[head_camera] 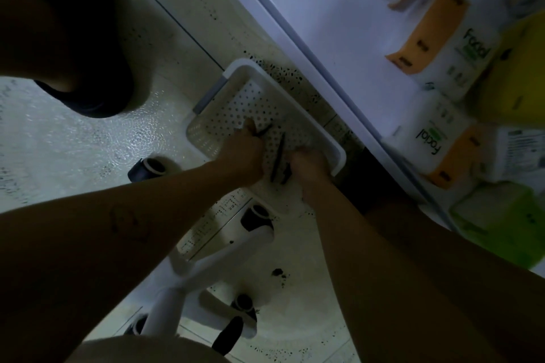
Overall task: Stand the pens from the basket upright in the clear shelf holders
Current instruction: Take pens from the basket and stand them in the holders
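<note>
A white perforated basket (236,74) sits on the floor beside the shelf unit. Both my hands reach down into it. My left hand (243,150) is curled around a dark pen (263,131) whose tip sticks out past my fingers. My right hand (309,166) has its fingers curled on other dark pens near the basket's right end. One more dark pen (278,156) lies loose on the basket floor between my hands. The clear holders are not in view.
A white shelf edge (295,29) runs diagonally on the right, with tissue packs (460,59) and yellow-green packs (513,74) on it. A white chair base with black castors (256,216) stands on the floor below the basket. A dark shoe (88,97) is at left.
</note>
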A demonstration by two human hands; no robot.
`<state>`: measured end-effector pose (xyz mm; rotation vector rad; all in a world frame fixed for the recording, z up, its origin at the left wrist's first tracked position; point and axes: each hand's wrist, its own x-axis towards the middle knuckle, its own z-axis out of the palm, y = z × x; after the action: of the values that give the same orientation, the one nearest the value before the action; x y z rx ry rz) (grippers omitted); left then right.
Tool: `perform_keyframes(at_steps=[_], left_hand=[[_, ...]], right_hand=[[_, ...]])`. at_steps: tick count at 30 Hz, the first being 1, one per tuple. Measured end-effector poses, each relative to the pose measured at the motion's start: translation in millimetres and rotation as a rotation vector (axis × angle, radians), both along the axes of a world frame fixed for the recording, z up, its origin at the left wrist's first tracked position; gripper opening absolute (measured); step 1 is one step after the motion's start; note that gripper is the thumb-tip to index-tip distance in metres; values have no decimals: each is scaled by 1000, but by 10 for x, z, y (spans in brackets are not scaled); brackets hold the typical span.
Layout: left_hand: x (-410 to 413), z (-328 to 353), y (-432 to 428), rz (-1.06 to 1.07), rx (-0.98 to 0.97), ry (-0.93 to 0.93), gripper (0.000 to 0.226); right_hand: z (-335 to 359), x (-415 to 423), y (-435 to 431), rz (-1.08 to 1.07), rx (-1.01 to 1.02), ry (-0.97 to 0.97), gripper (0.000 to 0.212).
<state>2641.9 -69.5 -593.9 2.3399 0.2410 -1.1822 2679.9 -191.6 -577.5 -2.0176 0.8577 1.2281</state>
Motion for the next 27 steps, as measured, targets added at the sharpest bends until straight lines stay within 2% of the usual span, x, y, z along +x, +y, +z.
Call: perform_keyframes(at_steps=[2, 7, 8, 10, 12, 15, 18, 20, 23, 27], left_hand=[[13, 43, 45, 76, -17, -16, 49], [121, 279, 135, 341, -131, -54, 20], [135, 320, 161, 362, -139, -77, 19], [146, 399, 193, 396, -167, -86, 24], [159, 465, 213, 439, -213, -30, 41], [172, 636, 240, 483, -287, 97, 66], [167, 820, 286, 532, -369, 123, 74], [164, 979, 329, 576, -433, 128, 74], [155, 1276, 387, 605, -514, 68, 57], [120, 1624, 426, 646, -495, -105, 39]], right_hand=[[16, -11, -20, -11, -12, -25, 28], [184, -27, -58, -58, 46, -122, 12], [209, -31, -65, -49, 38, -135, 7], [274, -39, -60, -43, 19, -159, 14], [339, -47, -53, -26, 25, -177, 20], [475, -77, -30, 16, 34, -209, 13], [647, -109, 17, 50, 47, -289, 28], [842, -116, 105, 81, 71, -346, 36], [1074, -121, 205, 140, 114, -393, 41], [1434, -135, 372, 146, 160, -545, 22]])
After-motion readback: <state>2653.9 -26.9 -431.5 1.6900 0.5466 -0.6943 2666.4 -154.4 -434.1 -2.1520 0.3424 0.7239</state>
